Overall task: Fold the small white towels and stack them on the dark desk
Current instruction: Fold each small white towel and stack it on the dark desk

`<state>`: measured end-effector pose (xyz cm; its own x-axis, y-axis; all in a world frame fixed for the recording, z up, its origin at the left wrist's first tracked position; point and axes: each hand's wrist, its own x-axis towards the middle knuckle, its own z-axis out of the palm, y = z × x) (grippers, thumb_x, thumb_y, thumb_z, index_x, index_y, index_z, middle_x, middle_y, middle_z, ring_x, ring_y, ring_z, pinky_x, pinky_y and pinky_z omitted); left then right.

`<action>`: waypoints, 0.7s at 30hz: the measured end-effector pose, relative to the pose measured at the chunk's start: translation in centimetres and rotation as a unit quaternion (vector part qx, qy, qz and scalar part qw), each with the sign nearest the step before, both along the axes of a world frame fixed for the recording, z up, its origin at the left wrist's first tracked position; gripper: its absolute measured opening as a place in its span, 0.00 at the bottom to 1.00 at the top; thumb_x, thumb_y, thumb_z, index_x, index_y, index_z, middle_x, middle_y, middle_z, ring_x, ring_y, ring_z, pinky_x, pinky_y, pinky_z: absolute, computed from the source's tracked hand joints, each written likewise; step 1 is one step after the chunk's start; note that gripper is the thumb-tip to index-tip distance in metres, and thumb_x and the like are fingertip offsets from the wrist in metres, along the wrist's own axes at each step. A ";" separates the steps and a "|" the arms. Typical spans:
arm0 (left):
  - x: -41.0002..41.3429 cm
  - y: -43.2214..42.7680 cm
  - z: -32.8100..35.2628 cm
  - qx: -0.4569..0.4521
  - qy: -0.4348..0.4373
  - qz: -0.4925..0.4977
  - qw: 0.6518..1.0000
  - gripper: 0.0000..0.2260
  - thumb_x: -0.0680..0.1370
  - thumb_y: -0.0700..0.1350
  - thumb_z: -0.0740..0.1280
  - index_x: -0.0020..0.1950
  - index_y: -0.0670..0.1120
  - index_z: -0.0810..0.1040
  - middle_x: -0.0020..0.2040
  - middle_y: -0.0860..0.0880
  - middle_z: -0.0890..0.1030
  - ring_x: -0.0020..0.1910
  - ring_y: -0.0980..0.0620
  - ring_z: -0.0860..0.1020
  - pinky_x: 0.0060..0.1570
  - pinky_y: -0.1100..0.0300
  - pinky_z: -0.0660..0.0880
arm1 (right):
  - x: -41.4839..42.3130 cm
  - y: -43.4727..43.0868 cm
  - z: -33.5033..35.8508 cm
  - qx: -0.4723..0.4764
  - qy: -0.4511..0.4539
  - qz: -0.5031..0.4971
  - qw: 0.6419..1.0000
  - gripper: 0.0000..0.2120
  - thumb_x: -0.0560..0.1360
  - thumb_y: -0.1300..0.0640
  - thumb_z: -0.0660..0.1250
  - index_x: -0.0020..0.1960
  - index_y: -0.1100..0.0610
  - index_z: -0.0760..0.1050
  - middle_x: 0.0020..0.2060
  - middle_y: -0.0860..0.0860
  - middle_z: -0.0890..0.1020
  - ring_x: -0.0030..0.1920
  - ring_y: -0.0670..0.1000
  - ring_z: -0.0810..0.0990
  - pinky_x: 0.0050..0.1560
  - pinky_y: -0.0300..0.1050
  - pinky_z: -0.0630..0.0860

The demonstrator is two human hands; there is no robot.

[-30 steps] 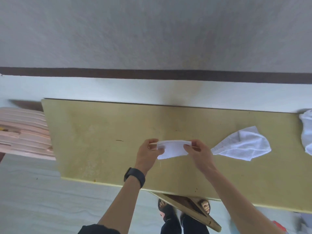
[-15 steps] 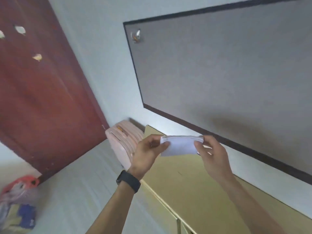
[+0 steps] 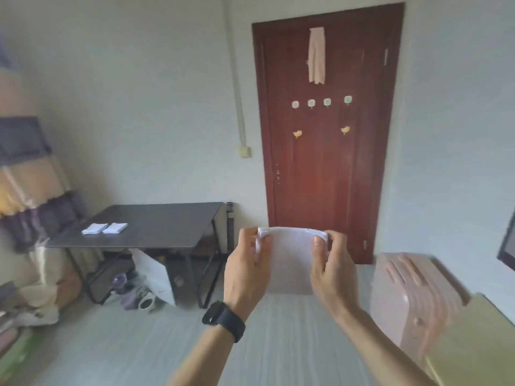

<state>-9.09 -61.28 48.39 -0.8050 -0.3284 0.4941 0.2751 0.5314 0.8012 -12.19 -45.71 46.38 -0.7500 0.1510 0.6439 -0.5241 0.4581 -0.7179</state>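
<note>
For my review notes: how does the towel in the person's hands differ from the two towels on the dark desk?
The held towel hangs in the air, pinched at its top corners by the left hand and right hand; the two folded towels lie flat on the dark desk, untouched. The held one faces the camera alone; the desk ones sit side by side. All are white and folded.

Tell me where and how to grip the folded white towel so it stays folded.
Pinch the folded towel at its two upper corners, from the sides, as the left hand and right hand do: it hangs limp from its top fold, so that edge probably keeps the layers together.
</note>
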 end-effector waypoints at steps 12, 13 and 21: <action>7.0 -38.3 -2.0 0.083 -0.021 0.242 0.967 0.07 0.80 0.54 0.65 0.47 0.52 0.74 0.41 0.53 0.79 0.37 0.58 0.76 0.30 0.69 0.69 | 1.3 -40.7 -1.6 -0.057 -0.080 0.269 0.958 0.06 0.81 0.47 0.61 0.50 0.49 0.70 0.40 0.41 0.80 0.41 0.39 0.79 0.37 0.36 0.71; 7.3 -40.8 -2.3 0.086 -0.028 0.251 0.964 0.07 0.80 0.54 0.66 0.47 0.51 0.74 0.42 0.52 0.79 0.38 0.57 0.76 0.31 0.70 0.69 | 1.3 -43.3 -2.0 -0.059 -0.094 0.279 0.954 0.06 0.81 0.47 0.61 0.51 0.49 0.71 0.41 0.40 0.80 0.41 0.39 0.79 0.37 0.35 0.70; 5.1 -56.8 -4.3 0.106 -0.050 0.305 0.945 0.08 0.80 0.55 0.66 0.47 0.52 0.73 0.42 0.52 0.80 0.39 0.55 0.78 0.35 0.59 0.72 | -2.7 -60.5 -3.4 -0.043 -0.139 0.318 0.937 0.06 0.81 0.47 0.62 0.51 0.49 0.71 0.44 0.39 0.79 0.44 0.42 0.79 0.40 0.30 0.68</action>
<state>-3.98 -118.09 44.13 -0.4743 -0.8289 0.2967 -0.1139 0.3920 0.9129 -14.92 -106.18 42.98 -0.8430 -0.3402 0.4167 -0.4591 0.0515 -0.8869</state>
